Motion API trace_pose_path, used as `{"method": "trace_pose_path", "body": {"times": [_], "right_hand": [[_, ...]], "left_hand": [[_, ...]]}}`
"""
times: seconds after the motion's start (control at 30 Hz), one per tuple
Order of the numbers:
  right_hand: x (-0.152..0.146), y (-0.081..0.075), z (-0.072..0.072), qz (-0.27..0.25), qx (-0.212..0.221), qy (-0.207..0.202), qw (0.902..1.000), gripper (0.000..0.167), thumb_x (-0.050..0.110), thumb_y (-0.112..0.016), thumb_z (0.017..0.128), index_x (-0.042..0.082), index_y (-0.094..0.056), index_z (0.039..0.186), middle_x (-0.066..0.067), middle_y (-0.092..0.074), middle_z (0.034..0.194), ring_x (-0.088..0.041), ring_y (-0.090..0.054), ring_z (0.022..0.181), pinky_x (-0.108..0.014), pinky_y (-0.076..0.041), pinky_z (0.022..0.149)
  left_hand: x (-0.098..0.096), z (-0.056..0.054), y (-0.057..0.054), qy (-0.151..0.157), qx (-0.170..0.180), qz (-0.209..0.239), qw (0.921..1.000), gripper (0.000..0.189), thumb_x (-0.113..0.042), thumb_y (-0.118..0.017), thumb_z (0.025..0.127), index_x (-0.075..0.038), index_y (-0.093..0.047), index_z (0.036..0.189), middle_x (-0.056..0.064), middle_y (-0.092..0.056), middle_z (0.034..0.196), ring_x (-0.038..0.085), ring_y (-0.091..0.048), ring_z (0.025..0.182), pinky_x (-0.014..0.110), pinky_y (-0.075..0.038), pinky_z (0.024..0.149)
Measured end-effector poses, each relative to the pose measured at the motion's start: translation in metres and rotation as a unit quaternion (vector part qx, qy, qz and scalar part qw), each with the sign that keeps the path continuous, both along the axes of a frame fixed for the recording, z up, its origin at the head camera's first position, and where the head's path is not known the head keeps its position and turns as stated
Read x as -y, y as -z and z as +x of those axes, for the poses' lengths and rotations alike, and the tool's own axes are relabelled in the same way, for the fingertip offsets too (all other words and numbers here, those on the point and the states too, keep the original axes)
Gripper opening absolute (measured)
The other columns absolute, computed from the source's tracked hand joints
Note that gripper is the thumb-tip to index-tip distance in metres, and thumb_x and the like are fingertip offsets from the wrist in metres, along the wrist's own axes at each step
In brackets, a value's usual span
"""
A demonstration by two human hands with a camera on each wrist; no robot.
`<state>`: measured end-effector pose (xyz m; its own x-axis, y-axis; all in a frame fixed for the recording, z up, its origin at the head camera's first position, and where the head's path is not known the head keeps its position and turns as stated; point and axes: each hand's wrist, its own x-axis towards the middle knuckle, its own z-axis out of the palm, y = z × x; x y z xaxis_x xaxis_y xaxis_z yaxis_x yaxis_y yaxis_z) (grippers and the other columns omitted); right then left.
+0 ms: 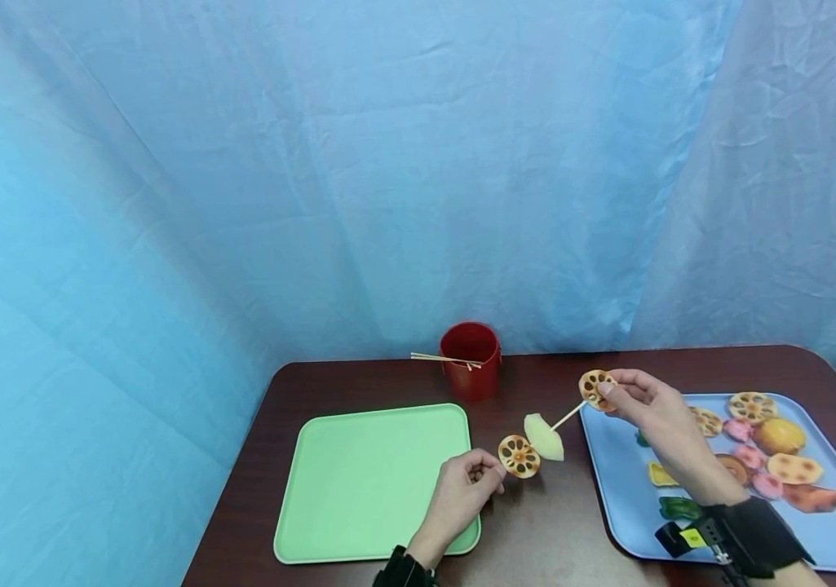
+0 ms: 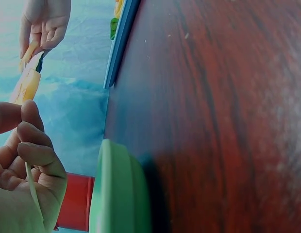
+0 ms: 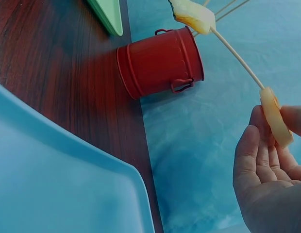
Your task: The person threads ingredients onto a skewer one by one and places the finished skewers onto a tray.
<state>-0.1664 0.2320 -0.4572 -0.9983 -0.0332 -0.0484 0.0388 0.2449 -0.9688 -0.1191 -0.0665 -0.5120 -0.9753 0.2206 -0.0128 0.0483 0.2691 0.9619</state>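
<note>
My left hand (image 1: 462, 489) pinches a thin wooden skewer (image 1: 568, 417) near its lower end, whose tail crosses the palm in the left wrist view. Threaded on it are a browned lotus root slice (image 1: 519, 456), close to the left fingers, and a pale green-white wedge-shaped piece (image 1: 544, 439). My right hand (image 1: 670, 436) holds a second lotus root slice (image 3: 274, 119) between thumb and fingers. The skewer's far end meets that slice near its edge in the right wrist view; whether it pierces it, I cannot tell.
A green tray (image 1: 359, 489) lies at left. Behind stands a red bucket (image 1: 472, 383) with several skewers (image 1: 435, 357) across its rim. The blue tray (image 1: 626, 514) at right bears lotus slices (image 1: 753, 406), pink pieces (image 1: 748, 456), a yellow lump (image 1: 780, 436) and green pieces (image 1: 679, 508).
</note>
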Motion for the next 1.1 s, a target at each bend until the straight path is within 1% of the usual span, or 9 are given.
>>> {"method": "trace_pose_path", "body": {"times": [0.23, 0.33, 0.43, 0.5, 0.63, 0.73, 0.8, 0.97, 1.1], "right_hand": [[0.003, -0.002, 0.002, 0.022, 0.01, 0.003, 0.9997, 0.062, 0.051, -0.059, 0.103, 0.0, -0.053, 0.138, -0.001, -0.071, 0.113, -0.008, -0.069, 0.095, -0.026, -0.056, 0.082], [0.004, -0.002, 0.003, 0.02, 0.011, 0.002, 0.9997, 0.062, 0.051, -0.059, 0.103, 0.0, -0.053, 0.138, -0.001, -0.071, 0.114, -0.008, -0.069, 0.095, -0.027, -0.056, 0.083], [0.005, -0.001, 0.004, 0.014, 0.011, -0.009, 0.9998, 0.061, 0.048, -0.059, 0.104, -0.001, -0.053, 0.139, -0.002, -0.07, 0.116, -0.006, -0.068, 0.097, -0.029, -0.057, 0.084], [0.007, 0.0, 0.005, 0.01, 0.013, -0.016, 0.9997, 0.06, 0.046, -0.059, 0.104, -0.001, -0.052, 0.14, -0.004, -0.069, 0.118, -0.005, -0.067, 0.098, -0.03, -0.057, 0.085], [0.013, 0.001, 0.007, 0.012, 0.022, -0.023, 0.9994, 0.059, 0.046, -0.06, 0.104, -0.001, -0.053, 0.14, -0.007, -0.07, 0.12, -0.007, -0.068, 0.097, -0.032, -0.056, 0.086], [0.017, 0.004, 0.008, 0.008, 0.025, -0.025, 0.9993, 0.058, 0.045, -0.062, 0.103, -0.001, -0.055, 0.138, -0.009, -0.071, 0.118, -0.009, -0.069, 0.096, -0.035, -0.057, 0.087], [0.02, 0.007, 0.008, 0.003, 0.028, -0.026, 0.9993, 0.057, 0.044, -0.063, 0.103, -0.002, -0.057, 0.136, -0.009, -0.071, 0.115, -0.009, -0.069, 0.096, -0.037, -0.058, 0.087], [0.026, 0.01, 0.007, -0.016, 0.035, -0.026, 0.9989, 0.053, 0.041, -0.066, 0.102, -0.004, -0.06, 0.129, -0.009, -0.072, 0.11, -0.011, -0.069, 0.093, -0.04, -0.059, 0.085], [0.028, 0.012, 0.008, -0.027, 0.039, -0.027, 0.9985, 0.053, 0.041, -0.066, 0.102, -0.004, -0.058, 0.129, -0.009, -0.072, 0.11, -0.012, -0.07, 0.093, -0.04, -0.059, 0.085]], "left_hand": [[-0.001, 0.0, -0.001, 0.0, 0.001, 0.003, 1.0, 0.022, -0.02, -0.069, 0.097, 0.001, -0.073, 0.091, -0.008, -0.067, 0.068, 0.009, -0.054, 0.054, 0.02, -0.042, 0.05], [-0.001, 0.0, -0.001, -0.002, 0.004, 0.002, 1.0, 0.022, -0.02, -0.069, 0.097, 0.001, -0.073, 0.091, -0.007, -0.067, 0.068, 0.009, -0.054, 0.054, 0.02, -0.042, 0.05], [-0.002, 0.0, -0.001, -0.003, 0.007, 0.003, 1.0, 0.021, -0.019, -0.069, 0.097, 0.0, -0.073, 0.091, -0.007, -0.067, 0.068, 0.012, -0.054, 0.053, 0.02, -0.043, 0.049], [-0.002, 0.0, -0.002, -0.003, 0.006, 0.004, 1.0, 0.021, -0.019, -0.069, 0.097, 0.0, -0.073, 0.091, -0.007, -0.067, 0.068, 0.011, -0.054, 0.053, 0.02, -0.042, 0.049], [-0.004, 0.001, -0.004, -0.002, 0.0, 0.005, 1.0, 0.021, -0.019, -0.07, 0.097, 0.001, -0.073, 0.092, -0.007, -0.067, 0.069, 0.006, -0.052, 0.052, 0.019, -0.04, 0.049], [-0.006, 0.001, -0.006, -0.003, -0.004, 0.003, 1.0, 0.021, -0.019, -0.07, 0.096, 0.001, -0.074, 0.091, -0.007, -0.068, 0.069, 0.003, -0.05, 0.052, 0.018, -0.037, 0.049], [-0.007, 0.001, -0.007, -0.004, -0.003, 0.001, 1.0, 0.021, -0.019, -0.071, 0.096, 0.001, -0.074, 0.091, -0.007, -0.069, 0.069, 0.003, -0.05, 0.052, 0.018, -0.036, 0.049], [-0.008, 0.001, -0.008, -0.006, 0.018, 0.0, 0.9998, 0.02, -0.02, -0.072, 0.094, -0.001, -0.075, 0.09, -0.006, -0.07, 0.069, 0.005, -0.049, 0.051, 0.02, -0.034, 0.047], [-0.008, 0.001, -0.008, -0.01, 0.02, 0.002, 0.9997, 0.014, -0.014, -0.072, 0.09, -0.001, -0.075, 0.089, -0.006, -0.071, 0.069, 0.013, -0.059, 0.054, 0.019, -0.035, 0.048]]}}
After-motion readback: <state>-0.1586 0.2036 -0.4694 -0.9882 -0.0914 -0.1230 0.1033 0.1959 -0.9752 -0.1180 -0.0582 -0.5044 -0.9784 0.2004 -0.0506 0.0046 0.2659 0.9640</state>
